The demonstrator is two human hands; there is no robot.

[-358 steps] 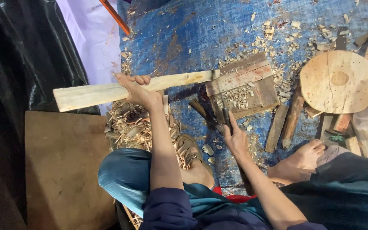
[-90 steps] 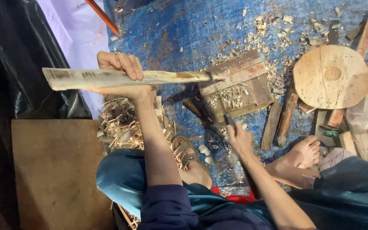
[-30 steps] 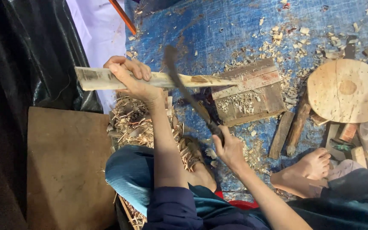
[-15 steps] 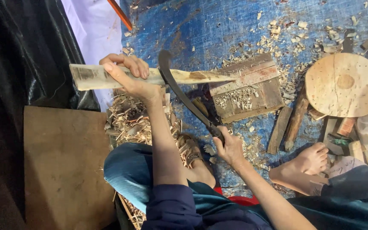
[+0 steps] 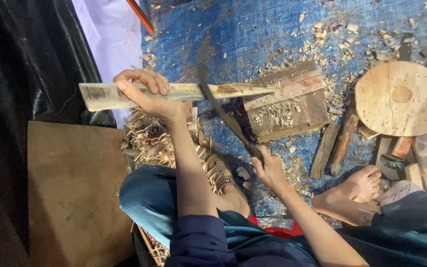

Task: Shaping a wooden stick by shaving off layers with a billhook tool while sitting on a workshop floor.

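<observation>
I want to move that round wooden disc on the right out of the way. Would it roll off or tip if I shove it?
The disc lies flat, partly on wood scraps, so a shove would probably slide or rock it rather than roll it. It looks like thick, solid wood, so likely stiff and fairly heavy. The shavings around it may let it skid.

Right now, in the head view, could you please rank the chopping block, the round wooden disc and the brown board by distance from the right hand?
From the right hand:
1. Chopping block, just above it.
2. Round wooden disc, upper right.
3. Brown board, far left, beyond the knee.
</observation>
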